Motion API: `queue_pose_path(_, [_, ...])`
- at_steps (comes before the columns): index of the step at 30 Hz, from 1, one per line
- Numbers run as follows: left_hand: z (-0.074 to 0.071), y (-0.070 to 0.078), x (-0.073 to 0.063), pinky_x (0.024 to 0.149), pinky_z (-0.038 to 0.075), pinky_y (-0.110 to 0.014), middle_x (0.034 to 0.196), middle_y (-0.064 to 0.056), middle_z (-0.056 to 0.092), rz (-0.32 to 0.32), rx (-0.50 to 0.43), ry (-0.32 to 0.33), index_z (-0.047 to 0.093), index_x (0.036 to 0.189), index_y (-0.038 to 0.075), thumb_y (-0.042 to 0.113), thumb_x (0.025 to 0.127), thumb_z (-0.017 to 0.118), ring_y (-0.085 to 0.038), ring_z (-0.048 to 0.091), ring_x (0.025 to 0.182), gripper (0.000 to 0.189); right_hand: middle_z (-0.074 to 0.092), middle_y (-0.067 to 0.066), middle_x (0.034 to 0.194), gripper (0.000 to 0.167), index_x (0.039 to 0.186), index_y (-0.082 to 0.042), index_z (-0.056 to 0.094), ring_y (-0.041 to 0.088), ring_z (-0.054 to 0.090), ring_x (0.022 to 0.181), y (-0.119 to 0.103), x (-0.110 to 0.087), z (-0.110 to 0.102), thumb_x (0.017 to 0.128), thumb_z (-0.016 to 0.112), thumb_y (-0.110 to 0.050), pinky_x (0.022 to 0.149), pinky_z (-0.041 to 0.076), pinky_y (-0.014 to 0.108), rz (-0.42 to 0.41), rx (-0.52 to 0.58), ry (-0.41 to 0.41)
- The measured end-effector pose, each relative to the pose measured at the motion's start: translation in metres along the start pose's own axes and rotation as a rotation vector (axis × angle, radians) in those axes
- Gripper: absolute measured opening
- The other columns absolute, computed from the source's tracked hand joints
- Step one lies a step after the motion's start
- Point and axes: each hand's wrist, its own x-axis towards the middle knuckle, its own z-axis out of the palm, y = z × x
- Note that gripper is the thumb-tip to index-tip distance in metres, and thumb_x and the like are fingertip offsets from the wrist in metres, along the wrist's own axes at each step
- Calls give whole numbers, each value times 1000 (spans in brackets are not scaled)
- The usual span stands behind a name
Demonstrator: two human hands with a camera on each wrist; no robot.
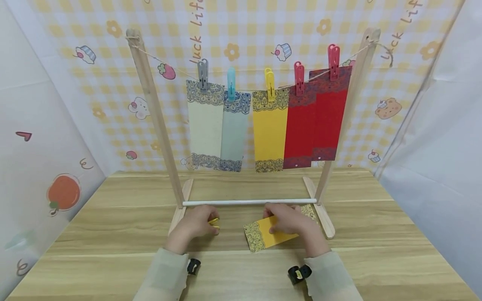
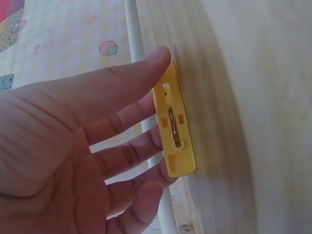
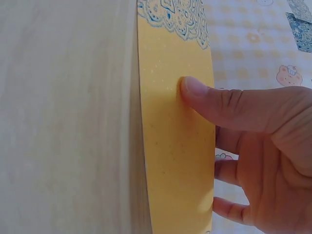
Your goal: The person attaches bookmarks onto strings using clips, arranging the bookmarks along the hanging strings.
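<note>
Just in front of the rack's white bar, my left hand holds a yellow clothespin. The left wrist view shows this clothespin between thumb and fingers, close to the tabletop. To the right, my right hand grips a yellow patterned paper envelope low over the table. The thumb lies on the envelope's face in the right wrist view, with the other fingers behind its edge. Clothespins hold several envelopes on the string, among them a yellow one and a red one.
A wooden rack stands at the back, with a left post, a right post and a white lower bar. Its right foot lies beside the envelope. A patterned cloth hangs behind the wooden table.
</note>
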Motion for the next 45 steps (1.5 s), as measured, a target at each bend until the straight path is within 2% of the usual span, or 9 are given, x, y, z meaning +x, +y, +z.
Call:
queue_pose_path(6, [0,3,0,79,52,-39,86,-4,65,-3,6,6,69,92,8,11,71,88,-17,58,82,28,64,-10,94,25,90,-22,59,12,55,90,4,3,-3,82,76,-7,96,33,61,-41,24,5])
queue_pose_path(12, [0,3,-1,77,51,-38,85,-3,63,8,19,8,67,90,8,11,72,87,-17,57,80,26,69,-5,104,22,89,-23,60,16,61,104,5,4,-5,84,75,-7,96,37,60,-40,27,10])
queue_pose_path(19, [0,3,-2,78,52,-39,88,-4,66,-1,3,-1,69,93,8,13,77,83,-17,59,83,22,69,-4,107,21,91,-22,60,23,62,113,4,2,-5,86,74,-6,98,39,60,-47,47,10])
queue_pose_path(28, [-6,1,-4,75,49,-36,86,-3,63,-8,-39,-24,70,94,6,12,79,81,-16,55,81,19,70,4,113,19,92,-18,60,29,64,115,4,4,-6,87,72,-4,92,51,46,-74,111,-13])
queue_pose_path(32, [-9,1,-3,73,48,-35,86,-2,63,-8,-55,-31,70,96,7,14,81,80,-16,55,81,19,70,6,114,19,92,-16,60,31,64,116,4,6,-7,87,71,-1,93,52,46,-95,132,-13])
queue_pose_path(40, [-17,0,-6,81,52,-38,91,-3,68,58,-84,-50,72,99,4,11,81,80,-16,60,86,21,69,7,115,17,93,-14,61,36,63,118,3,5,-9,89,70,0,100,51,50,-134,183,-29])
queue_pose_path(45, [-21,1,-6,80,54,-37,91,-4,69,109,-97,-59,71,101,2,10,83,78,-17,62,85,21,68,10,117,16,94,-14,60,38,63,119,3,4,-9,89,69,-1,99,52,50,-163,202,-41])
